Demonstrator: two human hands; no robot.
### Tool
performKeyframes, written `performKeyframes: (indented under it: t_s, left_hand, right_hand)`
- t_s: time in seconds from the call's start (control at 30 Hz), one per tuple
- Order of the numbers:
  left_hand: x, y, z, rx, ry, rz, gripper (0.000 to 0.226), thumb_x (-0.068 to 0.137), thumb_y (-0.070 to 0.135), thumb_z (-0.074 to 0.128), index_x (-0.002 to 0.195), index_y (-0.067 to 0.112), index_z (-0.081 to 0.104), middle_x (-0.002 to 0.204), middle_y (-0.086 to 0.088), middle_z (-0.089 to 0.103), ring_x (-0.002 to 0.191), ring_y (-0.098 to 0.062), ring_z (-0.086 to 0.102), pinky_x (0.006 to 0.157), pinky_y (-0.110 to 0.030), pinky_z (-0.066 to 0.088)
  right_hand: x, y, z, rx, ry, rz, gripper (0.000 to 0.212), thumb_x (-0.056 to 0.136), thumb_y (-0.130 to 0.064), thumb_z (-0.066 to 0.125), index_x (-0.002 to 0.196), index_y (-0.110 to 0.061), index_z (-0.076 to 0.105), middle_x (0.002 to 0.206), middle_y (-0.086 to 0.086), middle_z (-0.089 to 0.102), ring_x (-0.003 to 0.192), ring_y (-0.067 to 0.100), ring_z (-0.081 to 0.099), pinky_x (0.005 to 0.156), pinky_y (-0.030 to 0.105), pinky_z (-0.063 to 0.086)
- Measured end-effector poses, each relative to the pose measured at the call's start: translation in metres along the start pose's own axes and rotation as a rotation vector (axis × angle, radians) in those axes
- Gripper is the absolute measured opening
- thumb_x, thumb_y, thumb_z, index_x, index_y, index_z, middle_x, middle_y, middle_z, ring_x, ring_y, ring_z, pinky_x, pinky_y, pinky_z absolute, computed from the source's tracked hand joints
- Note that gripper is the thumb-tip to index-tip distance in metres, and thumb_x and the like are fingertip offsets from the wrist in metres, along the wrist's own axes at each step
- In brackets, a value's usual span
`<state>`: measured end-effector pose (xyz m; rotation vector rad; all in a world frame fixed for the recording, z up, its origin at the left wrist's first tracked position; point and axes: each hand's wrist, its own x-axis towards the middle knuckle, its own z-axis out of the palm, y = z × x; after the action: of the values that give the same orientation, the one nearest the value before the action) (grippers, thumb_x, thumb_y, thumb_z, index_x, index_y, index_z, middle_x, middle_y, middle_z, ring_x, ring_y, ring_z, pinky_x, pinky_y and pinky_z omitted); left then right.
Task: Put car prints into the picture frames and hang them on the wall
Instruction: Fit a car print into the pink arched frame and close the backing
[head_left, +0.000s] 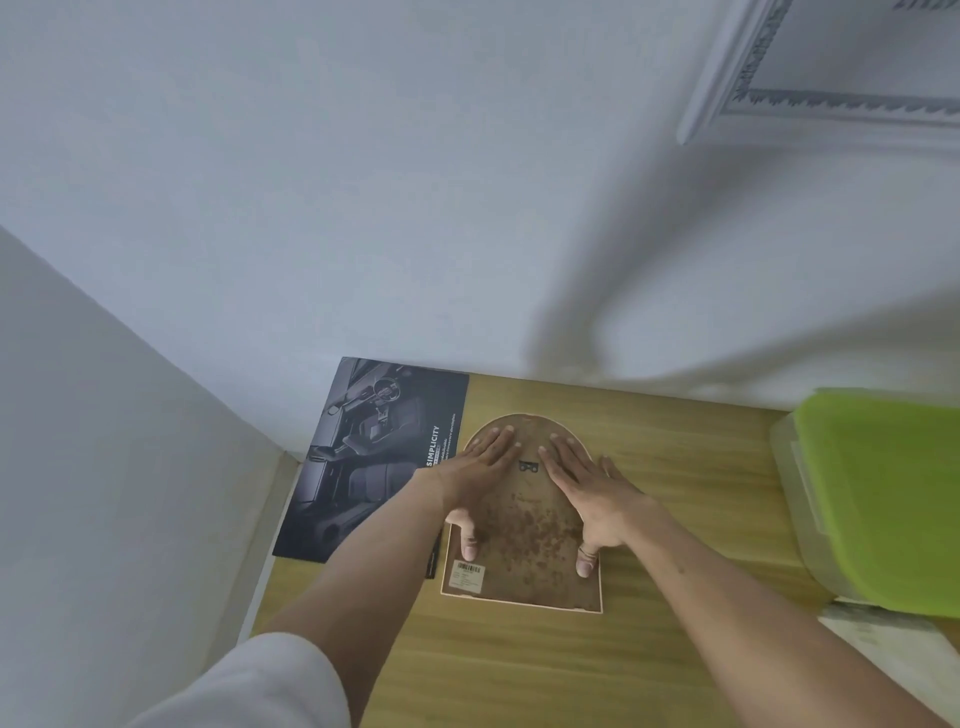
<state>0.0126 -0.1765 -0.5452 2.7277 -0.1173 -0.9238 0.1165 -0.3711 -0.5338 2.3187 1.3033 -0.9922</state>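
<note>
An arched picture frame (524, 540) lies face down on the wooden table (519, 665), its stained brown backing board up, with a small metal hanger near the top and a barcode sticker at the lower left. My left hand (475, 473) lies flat on the left of the backing, fingers spread, thumb toward the sticker. My right hand (587, 488) lies flat on the right side, thumb down along the edge. A dark car brochure (363, 462) showing a car interior lies to the left, partly under my left forearm.
A white ornate frame (810, 98) hangs on the wall at the upper right. A clear plastic box with a green lid (883, 499) stands at the table's right edge. White walls meet in a corner at the left.
</note>
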Motion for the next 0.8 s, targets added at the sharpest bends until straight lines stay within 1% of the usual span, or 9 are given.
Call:
performKeyframes:
  t_s: [0.17, 0.27, 0.3, 0.37, 0.4, 0.47, 0.53, 0.63, 0.8]
  left_hand:
    - [-0.007, -0.007, 0.009, -0.036, 0.061, 0.015, 0.156, 0.049, 0.05, 0.092, 0.153, 0.015, -0.018, 0.156, -0.004, -0.035, 0.141, -0.022, -0.035, 0.123, -0.043, -0.003]
    - [-0.02, -0.004, 0.016, -0.077, 0.152, -0.004, 0.14, 0.056, 0.051, 0.088, 0.155, 0.014, -0.004, 0.157, -0.006, -0.031, 0.143, -0.024, -0.032, 0.119, -0.039, -0.011]
    - [-0.025, 0.0, 0.018, -0.142, 0.197, -0.029, 0.132, 0.059, 0.051, 0.086, 0.154, 0.016, 0.001, 0.159, -0.005, -0.026, 0.145, -0.025, -0.027, 0.12, -0.04, -0.008]
    - [-0.035, 0.01, 0.022, -0.329, 0.309, -0.122, 0.111, 0.068, 0.047, 0.081, 0.151, 0.018, 0.013, 0.161, -0.004, 0.001, 0.149, -0.029, -0.003, 0.123, -0.047, 0.011]
    - [-0.039, 0.017, 0.022, -0.42, 0.371, -0.182, 0.096, 0.074, 0.04, 0.078, 0.148, 0.015, 0.022, 0.155, -0.005, 0.018, 0.144, -0.03, 0.013, 0.12, -0.047, 0.021]
    - [-0.04, 0.029, 0.021, -0.521, 0.467, -0.297, 0.066, 0.081, 0.021, 0.069, 0.139, 0.007, 0.039, 0.141, -0.008, 0.04, 0.133, -0.03, 0.033, 0.115, -0.043, 0.031]
    - [-0.038, 0.037, 0.017, -0.587, 0.528, -0.389, 0.045, 0.08, 0.007, 0.057, 0.125, 0.004, 0.052, 0.127, -0.012, 0.05, 0.125, -0.032, 0.044, 0.108, -0.041, 0.04]
    - [-0.035, 0.04, 0.011, -0.656, 0.537, -0.512, 0.04, 0.081, 0.004, 0.051, 0.12, 0.002, 0.055, 0.123, -0.015, 0.051, 0.12, -0.033, 0.045, 0.105, -0.04, 0.042]
    - [-0.03, 0.038, 0.011, -0.823, 0.585, -0.582, 0.036, 0.08, 0.002, 0.055, 0.116, 0.003, 0.061, 0.109, -0.013, 0.066, 0.104, -0.031, 0.061, 0.09, -0.043, 0.054]
  right_hand:
    - [-0.008, 0.003, 0.007, -0.035, 0.09, -0.024, 0.16, 0.05, -0.05, 0.092, 0.152, -0.023, -0.028, 0.153, -0.002, -0.041, 0.145, 0.018, -0.032, 0.122, 0.048, -0.007]
    - [-0.016, 0.007, 0.013, 0.026, 0.132, -0.021, 0.149, 0.055, -0.048, 0.09, 0.156, -0.024, -0.016, 0.159, -0.001, -0.031, 0.149, 0.02, -0.025, 0.124, 0.044, -0.002]
    - [-0.02, 0.007, 0.016, 0.088, 0.143, -0.018, 0.145, 0.056, -0.046, 0.09, 0.157, -0.025, -0.011, 0.162, 0.001, -0.027, 0.15, 0.021, -0.022, 0.124, 0.043, 0.002]
    - [-0.028, 0.005, 0.026, 0.331, 0.167, 0.022, 0.129, 0.063, -0.041, 0.087, 0.158, -0.031, -0.001, 0.164, -0.003, -0.02, 0.152, 0.02, -0.014, 0.124, 0.042, 0.012]
    - [-0.031, 0.002, 0.031, 0.473, 0.196, 0.056, 0.118, 0.069, -0.038, 0.083, 0.158, -0.035, 0.005, 0.165, -0.007, -0.014, 0.153, 0.019, -0.008, 0.122, 0.043, 0.018]
    - [-0.036, -0.008, 0.041, 0.663, 0.337, 0.164, 0.096, 0.08, -0.033, 0.075, 0.156, -0.035, 0.016, 0.164, -0.011, 0.002, 0.151, 0.02, 0.015, 0.115, 0.043, 0.036]
    - [-0.035, -0.019, 0.047, 0.772, 0.467, 0.323, 0.08, 0.087, -0.025, 0.069, 0.154, -0.026, 0.026, 0.156, -0.002, 0.025, 0.14, 0.021, 0.038, 0.108, 0.037, 0.044]
    - [-0.032, -0.032, 0.047, 0.867, 0.527, 0.475, 0.059, 0.09, -0.017, 0.062, 0.145, -0.017, 0.041, 0.136, 0.007, 0.049, 0.123, 0.024, 0.052, 0.099, 0.034, 0.046]
    - [-0.027, -0.036, 0.048, 0.978, 0.519, 0.637, 0.033, 0.088, -0.007, 0.056, 0.12, -0.007, 0.059, 0.116, 0.014, 0.06, 0.095, 0.031, 0.06, 0.073, 0.033, 0.049]
